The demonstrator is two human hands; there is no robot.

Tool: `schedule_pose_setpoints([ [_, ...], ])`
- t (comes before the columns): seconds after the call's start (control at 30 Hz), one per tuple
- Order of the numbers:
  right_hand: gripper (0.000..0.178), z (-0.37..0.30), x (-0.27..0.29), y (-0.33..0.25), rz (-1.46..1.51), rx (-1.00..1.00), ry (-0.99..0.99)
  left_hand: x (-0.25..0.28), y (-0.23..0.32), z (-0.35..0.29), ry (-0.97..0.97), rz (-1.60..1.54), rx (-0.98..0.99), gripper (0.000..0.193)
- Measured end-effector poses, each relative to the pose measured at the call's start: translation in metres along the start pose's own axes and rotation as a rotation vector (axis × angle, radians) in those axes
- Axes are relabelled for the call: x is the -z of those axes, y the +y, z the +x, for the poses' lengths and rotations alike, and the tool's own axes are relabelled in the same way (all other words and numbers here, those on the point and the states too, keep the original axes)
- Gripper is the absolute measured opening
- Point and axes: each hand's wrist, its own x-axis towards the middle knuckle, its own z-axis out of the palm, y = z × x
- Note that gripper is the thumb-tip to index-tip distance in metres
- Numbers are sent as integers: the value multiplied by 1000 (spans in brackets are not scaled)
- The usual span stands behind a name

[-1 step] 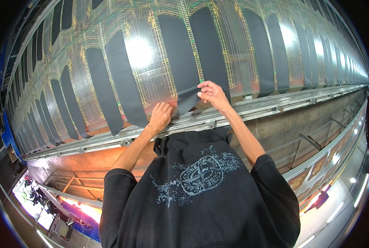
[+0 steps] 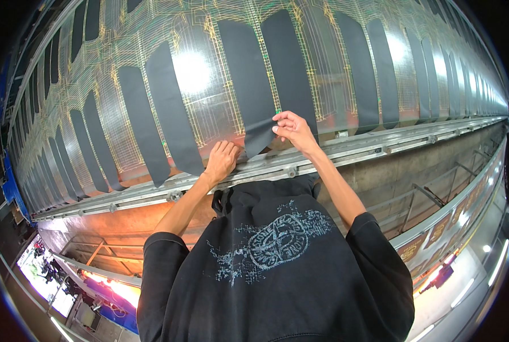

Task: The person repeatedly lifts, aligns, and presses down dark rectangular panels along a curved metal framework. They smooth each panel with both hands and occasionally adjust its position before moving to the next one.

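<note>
A dark grey cut fabric panel lies on the long glossy table, its near end lifted and folded at the right corner. Thumb and fingers of my right hand pinch that raised corner. My left hand rests at the table's near edge, beside the panel's lower left corner. Its fingers are curled, and their undersides are hidden, so I cannot make out what they hold. Close by on the right lies a second dark panel, partly covered by my right hand. To the left is another dark panel.
Several more dark panels stretch along the table, which is marked with yellow and green lines. A metal rail with bolts runs along its near edge. Bright lamp reflections lie on the surface. Below the rail are a brownish trough and metal bars.
</note>
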Motion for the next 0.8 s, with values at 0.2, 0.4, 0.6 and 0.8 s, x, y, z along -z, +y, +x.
schedule_pose_setpoints([
  [0.2,40,2,-1,3,36,-1,34,22,64,13,-122,-465,722,17],
  [0.4,47,-2,-1,8,66,-61,62,-42,55,15,223,-1743,1727,29],
  [0.6,54,-6,-3,0,62,-136,77,-54,48,13,354,-1700,1778,26],
  [0.8,64,0,6,1,78,-291,93,-44,56,20,373,-1672,1779,20],
])
